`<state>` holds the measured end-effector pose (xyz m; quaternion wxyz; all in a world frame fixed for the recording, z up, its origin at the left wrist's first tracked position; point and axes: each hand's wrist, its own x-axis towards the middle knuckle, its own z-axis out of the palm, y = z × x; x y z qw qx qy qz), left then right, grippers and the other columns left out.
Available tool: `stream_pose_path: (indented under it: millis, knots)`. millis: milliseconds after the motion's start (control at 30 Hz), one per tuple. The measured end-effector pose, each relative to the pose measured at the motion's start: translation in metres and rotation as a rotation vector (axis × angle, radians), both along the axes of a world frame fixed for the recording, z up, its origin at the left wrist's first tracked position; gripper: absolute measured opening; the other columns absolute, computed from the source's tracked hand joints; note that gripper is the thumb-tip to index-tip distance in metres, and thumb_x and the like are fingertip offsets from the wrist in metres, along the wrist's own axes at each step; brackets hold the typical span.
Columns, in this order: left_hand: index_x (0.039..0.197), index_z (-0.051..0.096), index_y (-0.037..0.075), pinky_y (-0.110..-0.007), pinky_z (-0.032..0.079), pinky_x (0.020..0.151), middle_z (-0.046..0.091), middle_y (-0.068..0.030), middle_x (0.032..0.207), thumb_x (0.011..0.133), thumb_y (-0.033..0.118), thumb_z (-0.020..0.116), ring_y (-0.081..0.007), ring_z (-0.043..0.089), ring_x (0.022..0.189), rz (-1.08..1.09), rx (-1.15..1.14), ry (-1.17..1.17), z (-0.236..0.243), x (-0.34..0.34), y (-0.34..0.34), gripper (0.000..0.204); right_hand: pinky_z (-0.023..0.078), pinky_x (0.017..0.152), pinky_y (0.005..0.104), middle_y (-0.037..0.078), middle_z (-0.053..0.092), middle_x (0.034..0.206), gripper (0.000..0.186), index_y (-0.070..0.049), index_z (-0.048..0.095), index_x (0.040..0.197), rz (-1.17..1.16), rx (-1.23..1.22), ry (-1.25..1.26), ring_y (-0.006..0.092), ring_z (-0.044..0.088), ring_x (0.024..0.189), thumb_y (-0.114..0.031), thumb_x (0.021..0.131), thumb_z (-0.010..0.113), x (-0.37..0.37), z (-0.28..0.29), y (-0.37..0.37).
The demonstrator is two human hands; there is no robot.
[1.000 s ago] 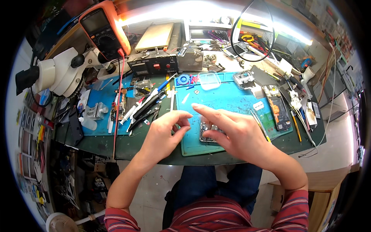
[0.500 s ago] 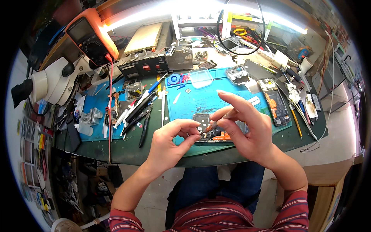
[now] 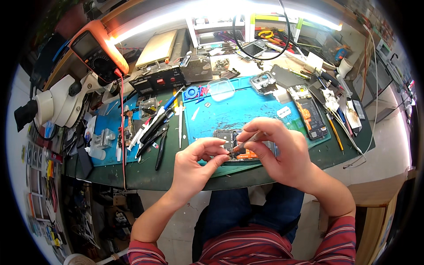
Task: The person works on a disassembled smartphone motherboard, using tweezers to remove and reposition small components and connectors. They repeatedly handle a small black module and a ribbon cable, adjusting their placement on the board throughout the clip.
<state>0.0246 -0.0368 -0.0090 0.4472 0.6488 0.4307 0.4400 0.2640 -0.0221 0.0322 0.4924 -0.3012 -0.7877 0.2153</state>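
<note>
My right hand [image 3: 285,152] grips a slim precision screwdriver [image 3: 237,148] with a coppery, ribbed section, its shaft slanting down to the left. Thumb and index finger of my left hand [image 3: 192,165] are pinched together at the screwdriver's tip; whatever they hold there is too small to make out. Below and behind both hands lies an opened smartphone [image 3: 224,138], its dark boards and an orange part showing on the front edge of the blue mat [image 3: 229,110]. My hands cover part of it.
A second opened phone [image 3: 310,114] lies at the mat's right edge. Pliers [image 3: 161,151], pens and tools lie left of the mat. A microscope [image 3: 53,99] and an orange multimeter [image 3: 99,53] stand at the left. A clear plastic box [image 3: 221,89] sits at the back.
My right index finger, raised before, has come down onto the screwdriver's handle. The left hand stays pinched at its tip. The whole view has shifted slightly.
</note>
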Motion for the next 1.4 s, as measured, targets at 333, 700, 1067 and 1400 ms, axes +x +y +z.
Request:
stream_pose_path:
  millis: [333,700,1067,1400]
  knots:
    - [0.125,0.077,0.003,-0.035,0.065,0.085,0.082,-0.0107,0.114,0.099,0.001,0.074,-0.0226,0.079,0.104,-0.011,0.134,0.210,0.002,0.006,-0.013,0.026,0.061,0.067,0.0378,0.010,0.078,0.100,0.030,-0.006,0.064,0.126,-0.001,0.113,-0.240,0.0287,0.078,0.082,-0.004,0.098,0.072,0.001,0.006,0.002]
    - [0.124,0.075,-0.001,-0.032,0.063,0.086,0.082,-0.0119,0.110,0.099,-0.001,0.074,-0.0197,0.080,0.098,-0.012,0.175,0.217,0.007,0.002,-0.010,0.025,0.061,0.071,0.0386,0.007,0.074,0.099,0.042,-0.009,0.065,0.133,0.170,0.132,-0.398,0.0276,0.077,0.089,-0.003,0.091,0.069,0.001,0.013,0.006]
    - [0.113,0.078,0.002,-0.035,0.059,0.079,0.077,-0.0107,0.101,0.095,0.006,0.076,-0.0226,0.075,0.088,0.161,0.344,0.638,0.001,-0.028,0.088,0.018,0.063,0.076,0.0361,0.010,0.074,0.104,0.057,-0.009,0.060,0.150,-0.039,0.135,-0.527,0.0279,0.076,0.088,0.003,0.095,0.067,-0.002,0.018,0.001]
    - [0.105,0.073,0.003,-0.046,0.055,0.084,0.071,-0.0142,0.102,0.095,0.007,0.073,-0.0357,0.069,0.097,0.106,0.423,0.830,0.000,-0.014,0.097,0.011,0.060,0.073,0.0389,0.010,0.074,0.099,0.059,-0.010,0.061,0.149,0.037,0.116,-0.289,0.0288,0.075,0.087,-0.001,0.093,0.075,-0.015,0.017,0.010]
